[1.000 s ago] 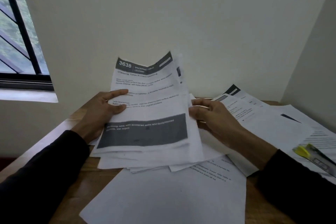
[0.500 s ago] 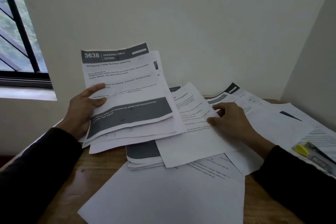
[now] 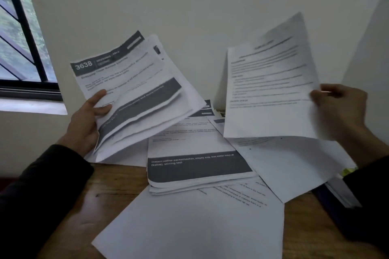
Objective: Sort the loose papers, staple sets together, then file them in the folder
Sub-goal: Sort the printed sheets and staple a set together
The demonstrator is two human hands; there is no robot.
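Note:
My left hand [image 3: 88,118] grips a fanned bundle of printed sheets [image 3: 134,90] headed "3638" with a dark band, held up at the left above the wooden table [image 3: 105,191]. My right hand [image 3: 341,109] pinches the right edge of a single text page [image 3: 267,90], lifted upright at the right and motion-blurred. Between the hands a stack of sheets with a dark footer band [image 3: 197,164] lies flat on the table. No folder can be clearly made out.
Loose white sheets [image 3: 200,227] overlap across the table's front and right side [image 3: 290,166]. A yellow-tipped object [image 3: 348,171] peeks out by my right sleeve, on a dark-edged pile [image 3: 341,193]. Walls close the back and right; a barred window [image 3: 21,38] is at the left.
My right hand has picked one text page off the pile and raised it to the right. My left hand keeps the bundle, now tilted further. The stack with the dark footer is uncovered.

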